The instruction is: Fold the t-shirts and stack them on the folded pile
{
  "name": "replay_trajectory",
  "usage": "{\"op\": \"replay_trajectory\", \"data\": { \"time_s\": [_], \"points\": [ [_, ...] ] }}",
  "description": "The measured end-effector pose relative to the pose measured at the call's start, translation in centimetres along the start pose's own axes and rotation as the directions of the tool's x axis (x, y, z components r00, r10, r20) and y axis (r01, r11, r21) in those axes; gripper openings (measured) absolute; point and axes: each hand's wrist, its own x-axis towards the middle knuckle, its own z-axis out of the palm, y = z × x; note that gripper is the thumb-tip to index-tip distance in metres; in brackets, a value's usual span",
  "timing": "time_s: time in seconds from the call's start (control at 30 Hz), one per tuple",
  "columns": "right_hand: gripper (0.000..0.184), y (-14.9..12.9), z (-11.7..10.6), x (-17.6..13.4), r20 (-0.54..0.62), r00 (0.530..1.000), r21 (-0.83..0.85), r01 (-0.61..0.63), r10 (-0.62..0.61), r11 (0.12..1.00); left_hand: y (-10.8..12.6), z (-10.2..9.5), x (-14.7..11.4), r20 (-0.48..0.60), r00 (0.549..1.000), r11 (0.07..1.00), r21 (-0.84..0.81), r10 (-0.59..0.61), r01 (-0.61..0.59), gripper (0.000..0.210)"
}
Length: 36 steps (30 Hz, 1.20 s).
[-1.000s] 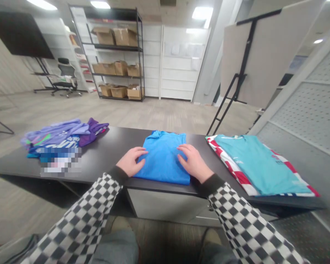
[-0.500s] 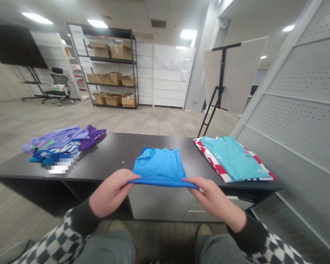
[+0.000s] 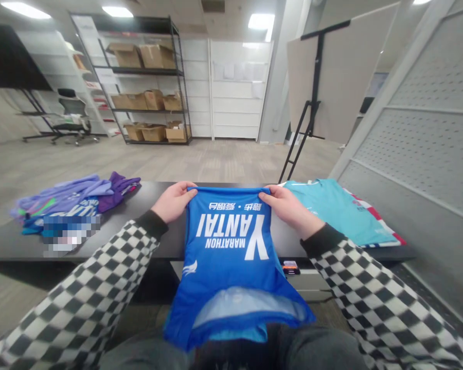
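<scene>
Smooth, thin cloth with a faint sheen forms the blue jersey (image 3: pixel 231 272), its white lettering (image 3: pixel 231 231) flat and opaque, while the teal shirt (image 3: pixel 335 210) and the lilac garment (image 3: pixel 71 190) are of soft, more matt cloth. The bench (image 3: pixel 118 223) has a smooth, dark top with a low satin gloss, and the checked sleeves (image 3: pixel 119 262) are matt fabric ending in plain, dark cloth cuffs (image 3: pixel 152 224). Behind, matt brown cardboard boxes (image 3: pixel 158 55) occupy a black, metal-looking rack (image 3: pixel 146 71), and the grey partition (image 3: pixel 428 108) presents a matt, perforated surface.
</scene>
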Motion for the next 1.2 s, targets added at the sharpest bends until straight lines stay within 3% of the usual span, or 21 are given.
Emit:
{"op": "replay_trajectory", "data": {
  "time_s": [0.07,0.17,0.27,0.33,0.4,0.47,0.53,0.6,0.67,0.73,0.8,0.87,0.9,0.93,0.97,1.03,1.1,1.2],
  "points": [
    [0.018,3.4,0.8,3.0,-0.021,0.998,-0.143,-0.063,0.061,0.988,-3.3,1.1,3.2,-0.003,0.998,0.996,0.058,-0.064,0.064,0.030],
    [0.020,7.7,1.8,6.6,-0.047,0.994,-0.446,-0.108,0.098,0.889,-7.3,2.3,7.3,-0.027,0.996,0.942,0.325,-0.082,0.087,0.015],
    [0.021,10.4,2.2,9.4,-0.012,0.999,-0.691,-0.040,0.044,0.721,-9.8,2.2,10.0,0.020,0.998,0.758,0.649,0.059,-0.058,0.010],
    [0.026,11.4,2.3,11.2,0.041,0.999,-0.801,0.037,-0.007,0.598,-10.5,1.8,11.1,0.076,0.982,0.619,0.767,0.172,-0.168,0.015],
    [0.032,11.9,2.5,12.9,0.063,0.997,-0.840,0.073,-0.037,0.537,-10.5,1.7,11.4,0.131,0.953,0.548,0.793,0.274,-0.267,0.031],
    [0.038,12.2,2.7,14.2,0.031,0.998,-0.832,0.059,-0.059,0.552,-10.2,1.9,10.9,0.243,0.909,0.564,0.721,0.339,-0.403,0.045],
    [0.046,12.2,2.7,14.7,-0.017,0.995,-0.800,0.043,-0.094,0.598,-10.0,2.5,10.1,0.427,0.853,0.621,0.592,0.300,-0.514,0.046],
    [0.052,12.3,2.2,14.3,-0.067,0.987,-0.758,0.046,-0.148,0.650,-10.2,2.6,9.2,0.562,0.810,0.664,0.542,0.170,-0.515,0.048],
    [0.054,12.3,1.3,13.2,-0.106,0.973,-0.717,0.068,-0.205,0.694,-10.6,2.0,8.5,0.565,0.824,0.647,0.614,0.040,-0.452,0.056],
    [0.054,12.3,0.1,11.7,-0.128,0.964,-0.677,0.086,-0.231,0.731,-10.6,0.6,7.6,0.437,0.899,0.575,0.745,-0.038,-0.337,0.062],
    [0.053,12.4,-0.9,10.3,-0.145,0.966,-0.641,0.073,-0.214,0.764,-10.0,-1.1,6.0,0.180,0.978,0.447,0.887,-0.109,-0.114,0.066],
    [0.051,12.3,-1.7,9.2,-0.167,0.968,-0.612,0.047,-0.187,0.790,-8.6,-2.5,3.0,-0.106,0.979,0.275,0.950,-0.172,0.151,0.074],
    [0.050,12.2,-1.9,8.8,-0.179,0.966,-0.603,0.040,-0.184,0.797,-7.8,-3.0,1.0,-0.189,0.963,0.212,0.950,-0.191,0.229,0.079],
    [0.048,12.1,-1.9,8.4,-0.186,0.965,-0.600,0.039,-0.187,0.799,-6.9,-3.3,-1.1,-0.200,0.957,0.195,0.951,-0.210,0.242,0.083],
    [0.047,11.9,-1.8,8.0,-0.188,0.963,-0.604,0.042,-0.193,0.796,-6.1,-3.6,-3.4,-0.145,0.965,0.232,0.953,-0.218,0.195,0.081],
    [0.044,11.2,-0.8,7.0,-0.164,0.963,-0.632,0.065,-0.215,0.772,-5.0,-4.0,-7.7,0.009,0.982,0.381,0.923,-0.187,0.064,0.073],
    [0.042,10.1,1.2,5.8,-0.095,0.962,-0.665,0.131,-0.257,0.735,-4.5,-4.4,-10.8,0.088,0.993,0.459,0.887,-0.081,-0.041,0.065],
    [0.040,7.4,5.9,3.3,0.145,0.918,-0.621,0.375,-0.370,0.688,-5.5,-5.1,-12.8,0.087,0.993,0.373,0.921,0.081,-0.111,0.065]
  ]
}}
